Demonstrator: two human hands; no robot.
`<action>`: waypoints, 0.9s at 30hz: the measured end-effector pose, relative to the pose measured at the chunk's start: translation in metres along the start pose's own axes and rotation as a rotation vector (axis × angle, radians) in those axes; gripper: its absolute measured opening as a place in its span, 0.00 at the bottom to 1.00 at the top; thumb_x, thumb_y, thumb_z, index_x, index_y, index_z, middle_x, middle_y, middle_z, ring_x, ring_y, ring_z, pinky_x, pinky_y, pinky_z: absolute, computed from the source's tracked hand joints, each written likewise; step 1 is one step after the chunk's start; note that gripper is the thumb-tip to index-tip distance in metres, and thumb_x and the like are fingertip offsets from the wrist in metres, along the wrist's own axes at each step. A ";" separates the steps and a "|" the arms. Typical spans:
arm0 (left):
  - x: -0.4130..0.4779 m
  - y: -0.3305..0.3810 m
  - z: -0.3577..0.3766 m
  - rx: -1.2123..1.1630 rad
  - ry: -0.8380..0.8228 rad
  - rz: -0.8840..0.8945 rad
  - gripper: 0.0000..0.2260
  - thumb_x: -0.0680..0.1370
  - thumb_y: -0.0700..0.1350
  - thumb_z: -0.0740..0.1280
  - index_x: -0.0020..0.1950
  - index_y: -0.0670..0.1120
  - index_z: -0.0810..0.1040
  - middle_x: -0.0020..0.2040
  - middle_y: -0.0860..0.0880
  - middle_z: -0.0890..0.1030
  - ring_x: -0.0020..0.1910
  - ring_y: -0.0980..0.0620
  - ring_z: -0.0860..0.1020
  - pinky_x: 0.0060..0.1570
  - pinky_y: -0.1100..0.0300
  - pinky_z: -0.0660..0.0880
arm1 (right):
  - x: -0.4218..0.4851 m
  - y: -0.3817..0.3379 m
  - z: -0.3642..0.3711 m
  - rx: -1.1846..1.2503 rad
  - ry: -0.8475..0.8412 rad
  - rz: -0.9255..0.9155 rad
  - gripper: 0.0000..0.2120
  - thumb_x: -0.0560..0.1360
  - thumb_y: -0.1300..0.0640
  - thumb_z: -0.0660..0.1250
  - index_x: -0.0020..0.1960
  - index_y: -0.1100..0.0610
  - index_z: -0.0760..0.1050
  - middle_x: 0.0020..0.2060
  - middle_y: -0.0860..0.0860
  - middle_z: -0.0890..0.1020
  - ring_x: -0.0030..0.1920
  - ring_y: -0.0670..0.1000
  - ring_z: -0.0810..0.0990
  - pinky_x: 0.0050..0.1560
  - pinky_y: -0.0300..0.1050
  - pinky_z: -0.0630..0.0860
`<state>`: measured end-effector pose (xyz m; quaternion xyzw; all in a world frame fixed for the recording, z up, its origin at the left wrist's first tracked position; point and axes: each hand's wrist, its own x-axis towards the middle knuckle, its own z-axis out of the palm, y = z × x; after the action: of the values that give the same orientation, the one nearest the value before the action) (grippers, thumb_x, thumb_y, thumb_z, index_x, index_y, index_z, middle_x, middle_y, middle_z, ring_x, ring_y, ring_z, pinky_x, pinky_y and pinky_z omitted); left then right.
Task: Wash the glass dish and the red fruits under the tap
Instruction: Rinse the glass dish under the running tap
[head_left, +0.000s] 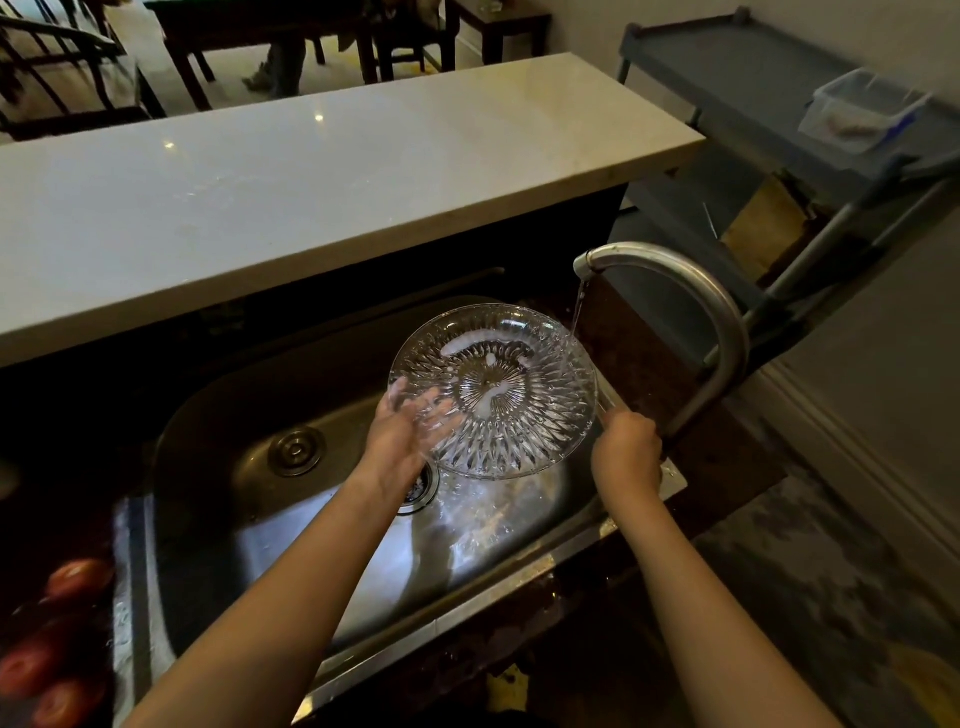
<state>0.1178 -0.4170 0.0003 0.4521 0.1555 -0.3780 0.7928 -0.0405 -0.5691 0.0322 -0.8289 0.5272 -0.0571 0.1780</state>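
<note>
A round cut-glass dish (498, 389) is held tilted over the steel sink (218, 415). My left hand (400, 436) lies flat against its left underside, the fingers showing through the glass. My right hand (626, 452) grips its lower right rim. A thin stream of water falls from the curved tap (691, 291) onto the dish's upper right edge. White foam streaks sit inside the dish. Several red fruits (62, 634) lie on the dark counter at the far left, away from both hands.
A pale stone counter (322, 176) runs behind the sink. A grey trolley (753, 78) with a clear plastic box (857, 111) stands at the right. The sink's drain (418, 488) lies under the dish, a round plug (296, 449) to its left. Dark chairs stand at the back.
</note>
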 end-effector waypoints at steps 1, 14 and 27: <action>0.000 0.000 0.000 0.001 -0.003 0.000 0.24 0.79 0.31 0.52 0.72 0.52 0.59 0.67 0.37 0.70 0.53 0.41 0.78 0.40 0.47 0.82 | 0.000 0.001 -0.001 -0.001 -0.002 -0.003 0.12 0.77 0.70 0.55 0.52 0.66 0.77 0.50 0.63 0.80 0.51 0.62 0.79 0.46 0.53 0.76; -0.004 0.010 0.006 0.063 -0.061 0.066 0.19 0.81 0.35 0.51 0.70 0.50 0.61 0.60 0.39 0.75 0.55 0.42 0.78 0.43 0.50 0.82 | 0.010 -0.020 -0.002 0.607 -0.253 0.159 0.16 0.80 0.51 0.56 0.59 0.62 0.69 0.46 0.58 0.82 0.40 0.57 0.80 0.37 0.48 0.73; 0.020 -0.050 0.058 1.913 -0.359 0.738 0.28 0.79 0.62 0.45 0.76 0.55 0.42 0.77 0.50 0.40 0.75 0.49 0.37 0.73 0.46 0.35 | 0.018 -0.031 0.009 0.783 -0.004 0.086 0.14 0.81 0.55 0.53 0.42 0.59 0.71 0.30 0.49 0.75 0.29 0.47 0.74 0.30 0.39 0.69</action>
<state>0.0889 -0.4899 -0.0100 0.8486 -0.4774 -0.1392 0.1809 -0.0035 -0.5709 0.0337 -0.6756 0.4993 -0.2447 0.4841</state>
